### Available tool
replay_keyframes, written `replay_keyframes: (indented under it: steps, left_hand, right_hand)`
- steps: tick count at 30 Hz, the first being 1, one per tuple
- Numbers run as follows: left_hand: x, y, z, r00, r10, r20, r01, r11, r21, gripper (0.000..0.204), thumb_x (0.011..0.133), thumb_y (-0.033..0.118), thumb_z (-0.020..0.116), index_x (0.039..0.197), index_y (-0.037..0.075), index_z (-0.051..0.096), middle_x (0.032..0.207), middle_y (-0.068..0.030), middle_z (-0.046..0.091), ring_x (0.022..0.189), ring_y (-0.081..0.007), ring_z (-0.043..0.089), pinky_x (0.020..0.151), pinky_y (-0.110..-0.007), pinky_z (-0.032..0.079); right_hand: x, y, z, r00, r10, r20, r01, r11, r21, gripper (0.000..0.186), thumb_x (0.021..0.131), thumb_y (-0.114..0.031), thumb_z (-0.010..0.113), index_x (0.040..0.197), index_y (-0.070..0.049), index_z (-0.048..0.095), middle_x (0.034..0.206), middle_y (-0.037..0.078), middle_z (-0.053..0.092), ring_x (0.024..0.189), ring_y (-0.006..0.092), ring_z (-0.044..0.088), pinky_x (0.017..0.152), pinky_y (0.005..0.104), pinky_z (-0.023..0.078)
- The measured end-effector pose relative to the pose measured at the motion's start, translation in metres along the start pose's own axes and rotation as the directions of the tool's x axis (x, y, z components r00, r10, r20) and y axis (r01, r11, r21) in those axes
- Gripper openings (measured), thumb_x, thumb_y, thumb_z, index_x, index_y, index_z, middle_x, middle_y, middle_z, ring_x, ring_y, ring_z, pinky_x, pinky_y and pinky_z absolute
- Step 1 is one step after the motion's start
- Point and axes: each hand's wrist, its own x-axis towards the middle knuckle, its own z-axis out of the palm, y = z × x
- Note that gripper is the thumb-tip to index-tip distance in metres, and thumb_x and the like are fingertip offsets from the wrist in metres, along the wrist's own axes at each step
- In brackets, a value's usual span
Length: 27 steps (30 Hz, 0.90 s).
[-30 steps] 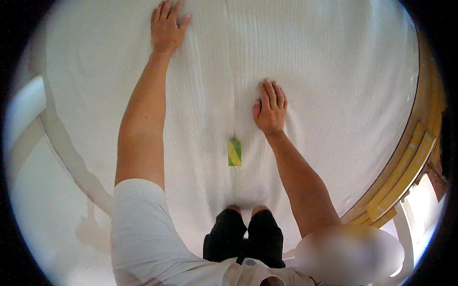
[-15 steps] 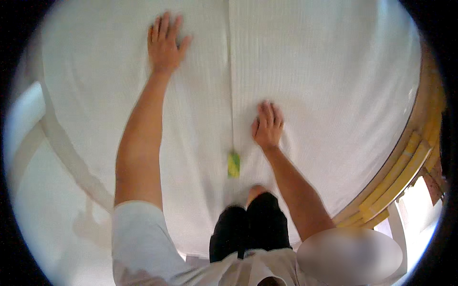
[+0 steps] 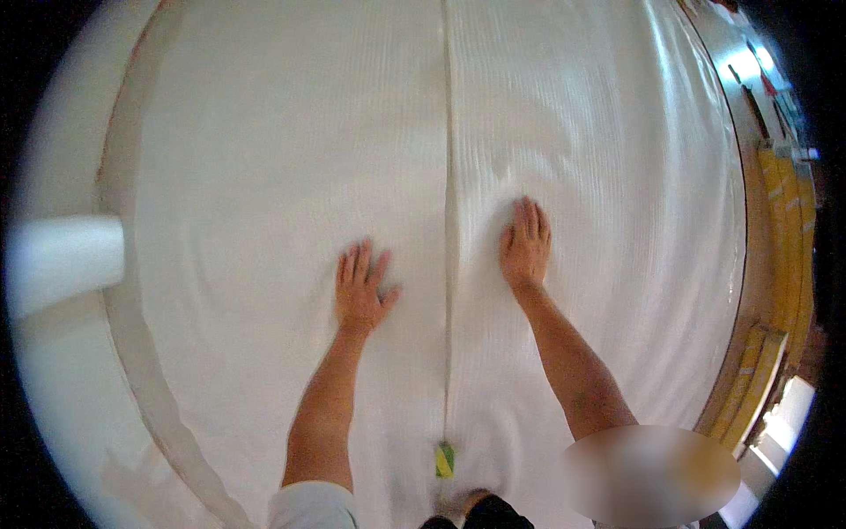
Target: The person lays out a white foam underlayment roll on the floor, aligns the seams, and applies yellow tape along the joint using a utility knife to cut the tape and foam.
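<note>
My left hand [image 3: 361, 286] lies on a wide white ribbed fabric sheet [image 3: 264, 150], its fingers spread and nothing held. Farther right and a little higher, across a long lengthwise seam or fold line [image 3: 448, 159], my right hand [image 3: 527, 242] rests with fingers stretched out, palm down on the sheet, also holding nothing. Small creases run through the material around it. Below and between the two hands, a green-and-yellow striped patch [image 3: 445, 459] sits on that line, near my knee.
A white roll or folded material [image 3: 66, 260] lies at the left, past the sheet's edge. Stacked yellow strips [image 3: 784, 229] run along the curved right border, with a bright gap below them. A blurred oval covers the lower right.
My view has tilted up along the sheet, so my legs and the patch sit lower. My left hand has come back toward me; my right hand remains on the sheet, now appearing slightly farther right.
</note>
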Motion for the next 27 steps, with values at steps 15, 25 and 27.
replay_keyframes:
  steps: [15,25,27]
  left_hand:
    - [-0.153,-0.098,0.017,0.996,0.078,-0.036,-0.078,0.997,-0.02,0.067,0.09,0.038,0.069,0.149,0.013,0.049,0.165,-0.0211,0.028,0.151,-0.0436,0.025,0.124,-0.062,0.016]
    - [0.01,-0.24,0.06,0.932,-0.165,-0.323,0.161,0.986,-0.038,0.059,0.111,0.036,0.038,0.161,0.007,0.029,0.167,-0.0187,0.026,0.155,-0.0379,0.021,0.127,-0.053,0.015]
    - [0.04,-0.253,0.073,0.971,-0.177,-0.161,0.185,0.982,0.033,0.061,0.11,0.04,0.037,0.163,0.011,0.027,0.168,-0.0175,0.026,0.156,-0.0375,0.02,0.127,-0.052,0.013]
  right_hand:
    - [-0.143,-0.122,0.014,0.982,0.056,0.181,-0.1,0.965,0.244,0.046,0.099,-0.019,0.051,0.143,-0.008,0.053,0.156,0.014,0.045,0.146,0.0343,0.039,0.124,0.0523,0.026]
    - [-0.158,-0.157,0.112,0.969,0.079,0.233,-0.109,0.986,0.122,0.046,0.1,-0.021,0.053,0.146,-0.011,0.054,0.157,0.009,0.047,0.144,0.0322,0.041,0.122,0.0508,0.03]
    - [-0.169,-0.168,0.12,0.978,0.057,0.199,-0.085,0.987,0.137,0.045,0.101,-0.021,0.052,0.145,-0.011,0.055,0.156,0.009,0.048,0.144,0.0322,0.042,0.121,0.0504,0.032]
